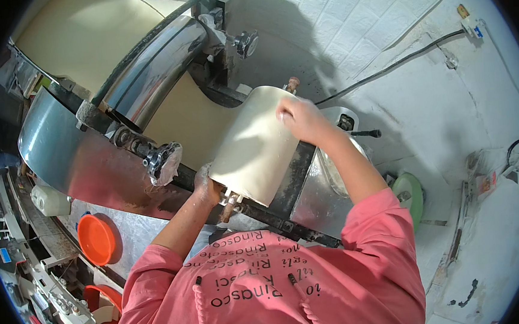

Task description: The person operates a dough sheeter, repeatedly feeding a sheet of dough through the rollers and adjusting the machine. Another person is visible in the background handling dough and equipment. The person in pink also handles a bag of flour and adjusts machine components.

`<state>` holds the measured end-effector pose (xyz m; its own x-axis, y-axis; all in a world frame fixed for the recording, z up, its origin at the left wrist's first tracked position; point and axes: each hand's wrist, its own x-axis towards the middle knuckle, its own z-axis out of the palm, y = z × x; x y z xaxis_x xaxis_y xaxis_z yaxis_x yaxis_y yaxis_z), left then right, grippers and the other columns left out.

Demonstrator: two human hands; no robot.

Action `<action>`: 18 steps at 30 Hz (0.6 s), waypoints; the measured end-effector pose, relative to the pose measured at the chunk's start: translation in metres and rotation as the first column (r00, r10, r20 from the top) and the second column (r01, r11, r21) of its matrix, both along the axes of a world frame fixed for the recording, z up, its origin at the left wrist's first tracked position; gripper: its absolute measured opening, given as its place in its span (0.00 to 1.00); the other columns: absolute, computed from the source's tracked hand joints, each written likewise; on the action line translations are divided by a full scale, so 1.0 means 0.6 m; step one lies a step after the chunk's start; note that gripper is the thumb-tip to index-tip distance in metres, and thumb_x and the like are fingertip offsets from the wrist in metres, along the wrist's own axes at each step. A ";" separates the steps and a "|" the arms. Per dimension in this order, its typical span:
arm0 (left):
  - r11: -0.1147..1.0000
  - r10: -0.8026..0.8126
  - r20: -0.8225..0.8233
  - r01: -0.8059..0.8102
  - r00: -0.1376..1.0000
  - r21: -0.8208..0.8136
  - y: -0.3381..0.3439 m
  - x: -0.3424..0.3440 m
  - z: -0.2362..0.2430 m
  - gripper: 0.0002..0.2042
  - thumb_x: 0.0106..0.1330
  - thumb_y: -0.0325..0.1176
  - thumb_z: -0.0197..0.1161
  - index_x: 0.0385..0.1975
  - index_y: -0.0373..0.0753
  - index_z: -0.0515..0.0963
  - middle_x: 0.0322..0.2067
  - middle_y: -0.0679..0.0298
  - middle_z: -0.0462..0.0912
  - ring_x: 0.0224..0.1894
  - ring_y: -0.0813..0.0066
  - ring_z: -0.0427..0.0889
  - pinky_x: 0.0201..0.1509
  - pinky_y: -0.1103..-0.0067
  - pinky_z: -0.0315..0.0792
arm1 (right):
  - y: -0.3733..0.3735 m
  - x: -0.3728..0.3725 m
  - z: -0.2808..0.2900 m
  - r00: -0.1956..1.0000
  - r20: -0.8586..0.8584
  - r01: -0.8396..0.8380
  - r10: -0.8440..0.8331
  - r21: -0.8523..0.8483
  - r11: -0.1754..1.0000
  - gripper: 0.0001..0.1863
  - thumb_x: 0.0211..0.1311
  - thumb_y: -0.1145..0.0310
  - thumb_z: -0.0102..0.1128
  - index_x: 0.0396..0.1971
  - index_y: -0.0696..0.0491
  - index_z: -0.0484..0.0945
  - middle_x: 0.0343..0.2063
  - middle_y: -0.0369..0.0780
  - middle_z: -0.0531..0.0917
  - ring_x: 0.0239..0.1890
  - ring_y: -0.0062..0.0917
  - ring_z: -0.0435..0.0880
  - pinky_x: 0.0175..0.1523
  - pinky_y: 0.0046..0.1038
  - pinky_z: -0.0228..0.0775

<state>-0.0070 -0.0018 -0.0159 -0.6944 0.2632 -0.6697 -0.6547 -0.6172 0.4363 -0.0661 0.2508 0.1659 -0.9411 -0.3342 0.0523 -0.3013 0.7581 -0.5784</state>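
A cream sheet (188, 125) runs from a steel roller machine (63, 151) onto a wide roll (249, 147) on a rusty-ended shaft (230, 209). My left hand (206, 188) grips the roll's near left edge, its fingertips partly hidden. My right hand (298, 118), slightly blurred, is curled against the roll's upper right side; whatever its fingers may hold is hidden. A polished metal roller (150, 61) with hand knobs (162, 163) sits above the sheet at the left.
An orange basin (96, 239), a white jug (50, 202) and cluttered machinery (65, 314) are at the left. A green basin (409, 196) stands at the right beside a metal housing (329, 205). A black cable (385, 69) runs along the tiled wall.
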 end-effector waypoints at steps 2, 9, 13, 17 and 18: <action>1.000 0.007 -0.005 -0.007 1.000 -0.013 0.006 0.000 0.009 0.18 0.65 0.39 0.44 0.49 0.34 0.71 0.47 0.58 0.76 0.50 0.63 0.74 0.57 0.69 0.65 | 0.014 0.020 -0.025 1.000 -0.007 -0.006 0.007 0.074 0.997 0.05 0.55 0.71 0.48 0.27 0.55 0.72 0.29 0.45 0.78 0.35 0.41 0.77 0.39 0.38 0.67; 0.998 0.013 0.035 -0.011 0.999 -0.064 0.006 -0.001 0.018 0.17 0.64 0.38 0.46 0.47 0.36 0.72 0.45 0.60 0.78 0.48 0.66 0.75 0.55 0.71 0.67 | 0.020 0.028 -0.048 0.999 0.015 0.029 -0.033 0.221 0.975 0.06 0.56 0.69 0.48 0.27 0.54 0.73 0.28 0.44 0.79 0.35 0.42 0.78 0.39 0.40 0.68; 0.998 0.045 0.059 -0.042 0.997 -0.049 0.006 0.001 0.022 0.16 0.64 0.38 0.46 0.45 0.36 0.73 0.43 0.60 0.78 0.47 0.67 0.76 0.54 0.71 0.67 | 0.001 0.033 -0.024 0.999 -0.027 -0.021 0.033 0.357 0.934 0.06 0.55 0.70 0.48 0.26 0.55 0.74 0.26 0.46 0.80 0.33 0.41 0.79 0.38 0.39 0.70; 0.996 0.051 0.067 -0.047 0.996 -0.073 0.009 0.002 0.028 0.16 0.64 0.38 0.47 0.45 0.37 0.73 0.42 0.61 0.79 0.47 0.68 0.76 0.54 0.72 0.68 | -0.010 0.037 -0.032 0.987 -0.086 -0.066 0.137 0.563 0.824 0.06 0.51 0.73 0.48 0.25 0.57 0.74 0.25 0.46 0.80 0.30 0.42 0.80 0.36 0.37 0.73; 0.996 0.051 0.085 -0.045 0.995 -0.071 0.010 0.001 0.037 0.16 0.64 0.38 0.47 0.45 0.37 0.73 0.42 0.61 0.79 0.47 0.68 0.76 0.54 0.72 0.67 | -0.019 0.043 -0.027 0.982 -0.089 -0.077 0.166 0.614 0.785 0.06 0.50 0.73 0.48 0.24 0.57 0.74 0.25 0.46 0.80 0.29 0.42 0.81 0.35 0.37 0.74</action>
<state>-0.0062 0.0041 0.0064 -0.6439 0.1820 -0.7432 -0.6622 -0.6191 0.4221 -0.0401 0.2392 0.1494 -0.8895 -0.4497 -0.0805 -0.4537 0.8903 0.0389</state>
